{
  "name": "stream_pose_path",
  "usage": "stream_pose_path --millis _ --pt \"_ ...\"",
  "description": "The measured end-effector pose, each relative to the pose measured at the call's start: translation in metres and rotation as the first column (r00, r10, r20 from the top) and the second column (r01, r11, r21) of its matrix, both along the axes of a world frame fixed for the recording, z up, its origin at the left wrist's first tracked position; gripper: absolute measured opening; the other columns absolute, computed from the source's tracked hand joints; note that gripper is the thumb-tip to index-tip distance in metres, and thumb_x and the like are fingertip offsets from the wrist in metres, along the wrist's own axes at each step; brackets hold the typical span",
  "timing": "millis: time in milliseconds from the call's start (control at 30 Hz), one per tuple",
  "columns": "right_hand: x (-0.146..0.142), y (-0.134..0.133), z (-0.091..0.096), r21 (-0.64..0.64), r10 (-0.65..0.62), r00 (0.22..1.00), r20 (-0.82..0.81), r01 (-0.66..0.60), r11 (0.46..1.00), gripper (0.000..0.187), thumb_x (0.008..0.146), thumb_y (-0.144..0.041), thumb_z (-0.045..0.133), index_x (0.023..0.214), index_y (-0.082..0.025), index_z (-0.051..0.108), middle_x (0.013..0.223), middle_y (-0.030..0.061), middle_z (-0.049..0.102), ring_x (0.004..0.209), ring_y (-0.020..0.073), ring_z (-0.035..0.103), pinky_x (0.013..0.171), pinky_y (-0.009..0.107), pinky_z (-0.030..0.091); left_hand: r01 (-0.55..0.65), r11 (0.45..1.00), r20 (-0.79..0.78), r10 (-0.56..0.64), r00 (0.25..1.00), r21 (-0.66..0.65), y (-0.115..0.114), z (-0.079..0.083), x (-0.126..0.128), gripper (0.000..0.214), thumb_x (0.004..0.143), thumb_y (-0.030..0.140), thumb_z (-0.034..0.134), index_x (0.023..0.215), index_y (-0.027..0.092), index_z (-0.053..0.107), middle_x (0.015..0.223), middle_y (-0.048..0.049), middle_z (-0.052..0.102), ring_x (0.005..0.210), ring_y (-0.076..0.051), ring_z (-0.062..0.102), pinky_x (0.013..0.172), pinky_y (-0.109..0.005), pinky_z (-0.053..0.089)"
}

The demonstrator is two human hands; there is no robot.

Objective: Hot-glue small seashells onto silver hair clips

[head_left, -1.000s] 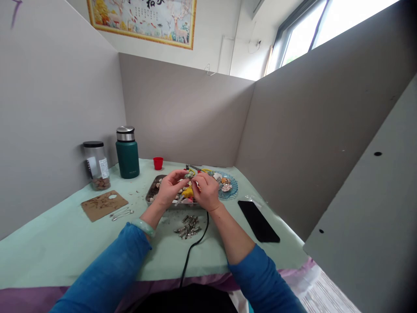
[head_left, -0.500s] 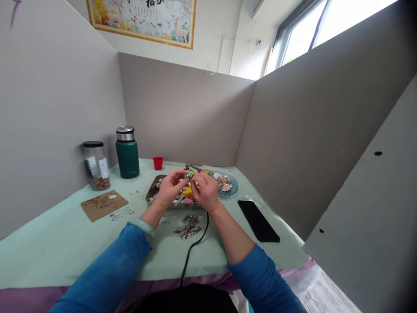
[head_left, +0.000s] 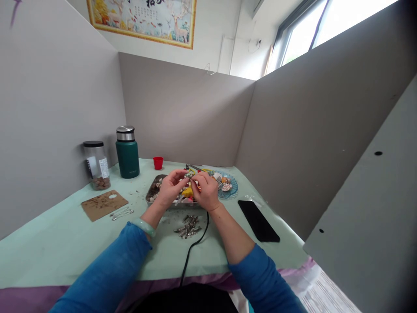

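Note:
My left hand and my right hand meet over a metal tray of small mixed pieces. Between their fingertips is a small greenish decorated piece; its kind is too small to make out. Both hands are closed in a pinch on it. Below them in the tray lies a yellow piece. A heap of small metal clips rests on the cloth in front of the tray. To the right of my right hand stands a blue glass plate with shell-like pieces on it.
A green flask, a clear jar and a red cup stand at the back left. Safety pins lie beside a brown card. A black phone lies right; a black cable crosses the front. Grey partitions enclose the table.
Hardly anything differs. Both hands stay over the tray with the small greenish piece between the fingertips, their fingers shifting only very slightly.

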State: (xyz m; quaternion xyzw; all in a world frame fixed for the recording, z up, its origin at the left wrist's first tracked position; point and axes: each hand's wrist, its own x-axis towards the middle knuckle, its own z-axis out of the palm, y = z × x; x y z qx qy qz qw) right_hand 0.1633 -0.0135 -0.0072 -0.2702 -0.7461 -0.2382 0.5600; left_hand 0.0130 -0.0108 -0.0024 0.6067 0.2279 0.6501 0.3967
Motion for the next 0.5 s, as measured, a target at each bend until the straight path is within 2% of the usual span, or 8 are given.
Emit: stream_pose_path --millis 500 --pt "0.0007 0.0016 -0.0011 -0.003 -0.021 1.0 0.02 0.021 1.0 0.007 0.087 -0.018 0.053 0.09 -0.02 0.059 0.09 0.0076 0.063 0.087 0.018 0.061 0.072 0.03 0.047 0.009 1.0 -0.014 -0.009 1.0 0.005 0.002 -0.0012 -0.0004 0.031 0.069 0.031 0.075 0.094 0.017 0.063 0.089 -0.0042 0.066 0.082 -0.016 0.061 0.074 -0.029 0.05"
